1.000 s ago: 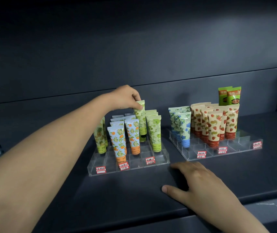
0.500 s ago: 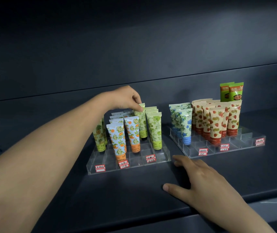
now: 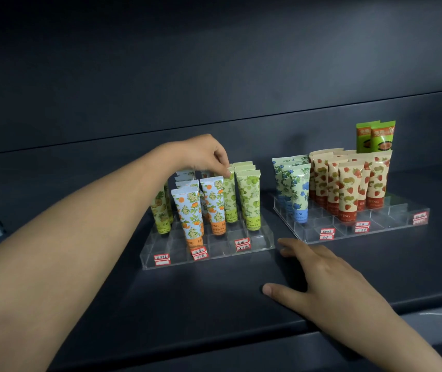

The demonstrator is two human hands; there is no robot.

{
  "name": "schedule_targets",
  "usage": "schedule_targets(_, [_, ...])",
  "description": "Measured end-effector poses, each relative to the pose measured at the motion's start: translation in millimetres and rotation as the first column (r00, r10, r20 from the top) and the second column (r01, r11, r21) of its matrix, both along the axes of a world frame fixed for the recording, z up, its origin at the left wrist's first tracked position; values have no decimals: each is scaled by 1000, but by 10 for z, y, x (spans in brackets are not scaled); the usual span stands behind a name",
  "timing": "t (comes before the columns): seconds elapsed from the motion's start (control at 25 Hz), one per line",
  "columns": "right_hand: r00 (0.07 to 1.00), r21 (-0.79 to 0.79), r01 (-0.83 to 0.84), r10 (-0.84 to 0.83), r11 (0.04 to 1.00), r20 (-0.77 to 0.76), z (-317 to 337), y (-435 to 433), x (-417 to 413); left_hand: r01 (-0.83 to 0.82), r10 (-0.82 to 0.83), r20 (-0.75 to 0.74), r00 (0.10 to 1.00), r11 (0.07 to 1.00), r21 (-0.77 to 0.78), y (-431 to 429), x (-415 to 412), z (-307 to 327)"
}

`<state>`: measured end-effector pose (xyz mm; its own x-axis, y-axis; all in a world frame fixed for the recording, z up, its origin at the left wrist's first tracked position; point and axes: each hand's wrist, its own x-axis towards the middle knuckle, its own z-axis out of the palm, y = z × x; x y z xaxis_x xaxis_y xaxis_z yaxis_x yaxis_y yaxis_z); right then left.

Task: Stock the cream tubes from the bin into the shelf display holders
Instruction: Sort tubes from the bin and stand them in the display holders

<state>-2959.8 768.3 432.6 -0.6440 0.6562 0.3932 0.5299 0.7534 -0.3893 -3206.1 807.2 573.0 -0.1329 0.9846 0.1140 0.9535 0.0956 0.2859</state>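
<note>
Only the head view here, so one angle. The left hand reaches over the clear acrylic stepped holder on the left, fingertips pinching the crimped top of a pale green lime-print cream tube. That tube stands upright, cap down, in a back slot, directly under the fingers, so its long axis runs straight up and down. I'd say the move here is a plain downward seat, then let go.

The right hand lies flat on the dark grey shelf, fingers spread, holding nothing, just in front of the gap between the holders.

The left holder also has orange-blossom tubes, yellow pineapple ones and empty front slots. The second clear holder carries blue-flower tubes, strawberry tubes and bright green tubes at the back. No bin in shot.
</note>
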Motion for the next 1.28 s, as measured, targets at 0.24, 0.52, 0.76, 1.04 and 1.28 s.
schedule_targets(0.24, [1000,13,-2,2,1000,1,10,-10,2,-6,6,-4,1000,1000,8,-6,12,-21])
schedule_targets(0.52, [999,36,-5,4,999,39,30,-18,-5,-10,7,38,999,997,82,-64,-7,16])
schedule_targets(0.76, [996,37,-8,5,999,84,33,2,-32,-40,44,-8,999,960,276,-229,77,58])
schedule_targets(1.04, [984,-2,14,-13,1000,176,56,27,-69,-147,127,75,989,854,498,-751,509,53])
schedule_targets(1.28, [945,-70,-68,86,995,315,304,-14,155,-298,295,83,952,824,482,-1316,1111,-176])
